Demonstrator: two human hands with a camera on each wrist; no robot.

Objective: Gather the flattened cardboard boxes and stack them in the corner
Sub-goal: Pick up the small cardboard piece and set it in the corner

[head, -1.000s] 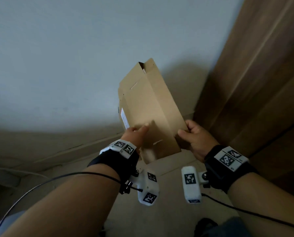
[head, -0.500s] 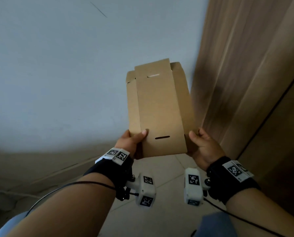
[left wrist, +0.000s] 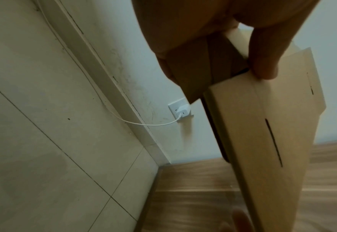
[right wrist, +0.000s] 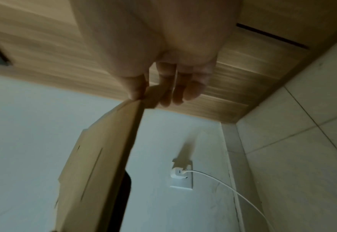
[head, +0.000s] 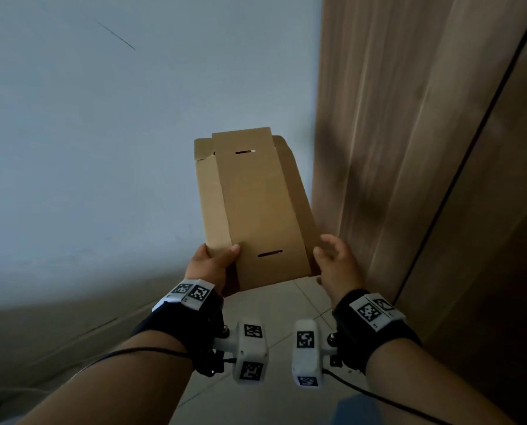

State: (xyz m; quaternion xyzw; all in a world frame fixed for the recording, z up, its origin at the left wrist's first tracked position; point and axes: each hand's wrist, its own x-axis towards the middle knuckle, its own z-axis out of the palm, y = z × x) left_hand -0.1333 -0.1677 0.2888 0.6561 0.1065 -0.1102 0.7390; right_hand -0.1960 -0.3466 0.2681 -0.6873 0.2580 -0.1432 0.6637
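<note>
Where a pale wall (head: 102, 148) meets a wooden panel (head: 409, 148), 1 flattened cardboard box (head: 256, 204) is held in the air, the left hand (head: 210, 268) gripping its near corner and the right hand (head: 338, 268) touching its right edge with relaxed fingers.

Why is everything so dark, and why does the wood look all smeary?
Head view: dim light, shadow blotches on the wood, the box sharp. Left wrist view: wood streaked by motion blur, the left hand fuzzy up close. Right wrist view: the right hand out of focus, the charger clearer.
</note>
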